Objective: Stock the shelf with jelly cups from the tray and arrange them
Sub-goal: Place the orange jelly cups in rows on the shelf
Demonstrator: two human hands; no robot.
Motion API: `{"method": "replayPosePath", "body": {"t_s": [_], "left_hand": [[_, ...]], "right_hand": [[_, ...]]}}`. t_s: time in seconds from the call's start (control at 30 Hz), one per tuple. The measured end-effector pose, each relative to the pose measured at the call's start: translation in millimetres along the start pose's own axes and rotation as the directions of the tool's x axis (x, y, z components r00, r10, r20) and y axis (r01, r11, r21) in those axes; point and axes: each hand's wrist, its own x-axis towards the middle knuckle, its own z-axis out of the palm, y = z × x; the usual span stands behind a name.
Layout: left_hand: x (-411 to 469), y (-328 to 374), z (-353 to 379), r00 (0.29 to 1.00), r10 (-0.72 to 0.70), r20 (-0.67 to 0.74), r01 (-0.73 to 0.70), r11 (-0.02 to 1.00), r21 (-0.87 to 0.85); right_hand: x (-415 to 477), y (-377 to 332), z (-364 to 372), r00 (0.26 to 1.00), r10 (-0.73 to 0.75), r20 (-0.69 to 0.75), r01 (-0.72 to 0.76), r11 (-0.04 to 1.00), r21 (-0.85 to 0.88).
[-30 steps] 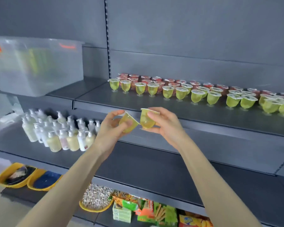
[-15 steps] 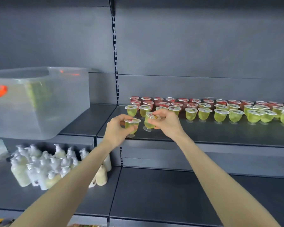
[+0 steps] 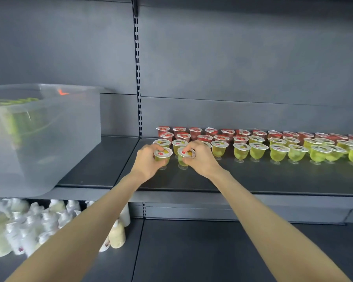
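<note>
Evidently midway: red cups (image 3: 228,132) and green cups (image 3: 277,152) fill the shelf (image 3: 273,180), left hand (image 3: 148,164) and right hand (image 3: 203,160) each grasp a jelly cup (image 3: 162,154) mid-frame, and the clear tub (image 3: 49,143), left, seemingly holds more.

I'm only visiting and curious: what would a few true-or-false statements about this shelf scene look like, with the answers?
1. The left hand grips a green jelly cup. True.
2. The right hand is empty. False: it grips a second green jelly cup.
3. The red jelly cups stand in front of the green rows. False: they stand behind them, near the back wall.
4. A clear plastic bin sits to the left of the cups, at the same shelf level. True.
5. The lower shelf holds bottles at its left. True.
</note>
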Motion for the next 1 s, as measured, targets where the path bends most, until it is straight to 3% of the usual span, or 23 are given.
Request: {"method": "replayPosePath", "body": {"t_s": [0.33, 0.57, 0.77, 1.0], "left_hand": [[7.4, -8.0, -3.4, 0.993, 0.105, 0.056, -0.111, 0.987, 0.114], [5.3, 7.6, -15.3, 0.986, 0.121, 0.118, -0.163, 0.866, 0.473], [-6.3, 37.4, -28.8, 0.972, 0.209, 0.108, -0.235, 0.866, 0.442], [-38.1, 92.4, -15.5, 0.927, 0.359, 0.104, -0.369, 0.834, 0.410]], "right_hand": [[8.8, -0.6, 5.6, 0.998, -0.051, 0.034, 0.053, 0.994, -0.092], [1.5, -3.6, -7.5, 0.992, -0.045, 0.120, 0.062, 0.988, -0.143], [-9.2, -5.2, -36.2, 0.996, -0.048, 0.076, 0.059, 0.987, -0.151], [-53.3, 15.7, -91.2, 0.991, -0.083, -0.108, 0.072, 0.992, -0.102]]}}
